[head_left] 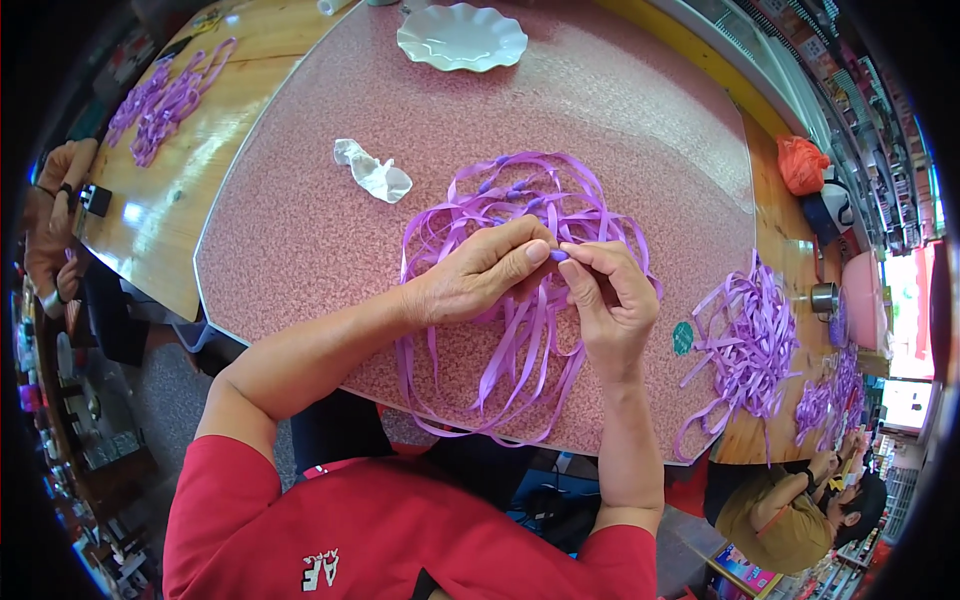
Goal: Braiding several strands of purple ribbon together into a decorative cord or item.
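My left hand is closed, its thumb pressed against curled fingers beside a small purple plastic piece. Thumb and fingertips of my right hand pinch that piece from the other side. Both hands meet over a loose heap of purple ribbon lanyards on the pink speckled tabletop. Several darker purple plastic pieces show on the ribbons beyond my hands. Ribbon loops hang down toward the table's near edge. My left fingers hide most of what lies in their grip.
A white scalloped dish stands at the far side, with crumpled white tissue nearer. More purple ribbons are piled at right, and others lie on the left wooden table. A co-worker sits at right; another person's arms show at left.
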Motion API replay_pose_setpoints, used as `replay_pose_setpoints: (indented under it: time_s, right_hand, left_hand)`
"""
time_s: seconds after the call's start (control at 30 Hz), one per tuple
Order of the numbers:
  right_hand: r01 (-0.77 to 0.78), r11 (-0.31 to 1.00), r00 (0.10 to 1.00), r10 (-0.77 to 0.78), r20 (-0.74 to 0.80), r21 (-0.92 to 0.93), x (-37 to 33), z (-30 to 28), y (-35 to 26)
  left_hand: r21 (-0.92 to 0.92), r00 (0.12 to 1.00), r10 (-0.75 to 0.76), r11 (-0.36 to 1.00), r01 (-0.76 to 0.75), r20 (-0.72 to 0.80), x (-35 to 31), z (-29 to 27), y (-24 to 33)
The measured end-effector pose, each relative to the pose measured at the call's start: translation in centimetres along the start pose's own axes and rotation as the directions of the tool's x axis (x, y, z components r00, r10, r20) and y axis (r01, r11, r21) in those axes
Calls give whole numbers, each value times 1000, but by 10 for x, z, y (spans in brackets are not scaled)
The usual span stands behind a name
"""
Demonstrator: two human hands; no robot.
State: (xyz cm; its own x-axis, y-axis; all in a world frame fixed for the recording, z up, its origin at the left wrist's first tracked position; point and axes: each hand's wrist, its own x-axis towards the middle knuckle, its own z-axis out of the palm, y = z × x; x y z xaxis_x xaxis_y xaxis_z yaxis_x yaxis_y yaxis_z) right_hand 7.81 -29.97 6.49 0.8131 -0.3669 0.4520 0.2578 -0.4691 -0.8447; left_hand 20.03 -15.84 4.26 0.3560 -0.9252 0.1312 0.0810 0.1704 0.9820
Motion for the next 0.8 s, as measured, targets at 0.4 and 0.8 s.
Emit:
replay_pose_setpoints:
  time_s: [0.4, 0.8]
  right_hand:
    - [20, 1000, 999, -19, 36, -10, 0, -1, -1]
    - [-5, 996, 901, -36, -433, -93, 10, -26, 21]
  left_hand:
    - [36, 996, 76, 997, -74, -51, -3, 2, -7]
    - [791, 734, 639, 562, -241, -230, 16, -8, -6]
